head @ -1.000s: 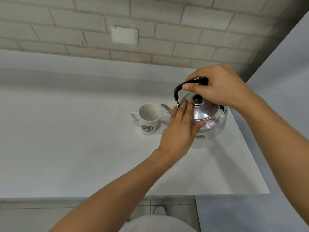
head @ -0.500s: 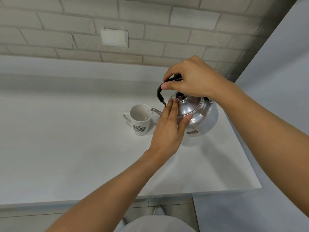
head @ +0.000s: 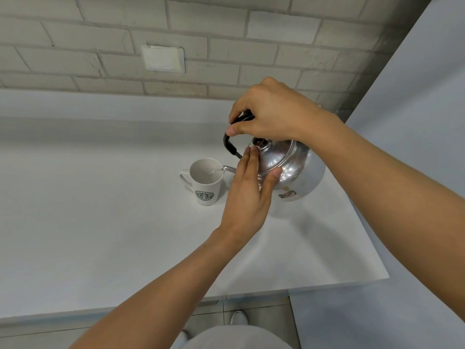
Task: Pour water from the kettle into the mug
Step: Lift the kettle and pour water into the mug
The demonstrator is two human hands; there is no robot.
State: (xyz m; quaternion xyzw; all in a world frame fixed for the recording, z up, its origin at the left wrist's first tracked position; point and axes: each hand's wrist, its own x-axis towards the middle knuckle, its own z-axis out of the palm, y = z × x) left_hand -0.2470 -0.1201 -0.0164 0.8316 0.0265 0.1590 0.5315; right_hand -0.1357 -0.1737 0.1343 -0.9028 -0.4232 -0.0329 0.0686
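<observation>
A shiny metal kettle (head: 299, 170) with a black handle is lifted and tilted to the left, its spout over the rim of a white mug (head: 205, 181) with a green logo. A thin stream of water runs from the spout into the mug. My right hand (head: 271, 114) grips the black handle from above. My left hand (head: 247, 195) lies flat against the kettle's lid, fingers straight and together, thumb on the kettle's side. The mug stands upright on the white counter (head: 100, 222), handle to the left.
A brick wall with a white cover plate (head: 163, 57) rises behind the counter. A pale wall or panel (head: 415, 122) borders the counter on the right. The counter's front edge is close to my body, with tiled floor and a shoe below.
The kettle has been lifted off the counter, moved left toward the mug and tilted; water now flows into the mug. My left hand has stayed on the lid.
</observation>
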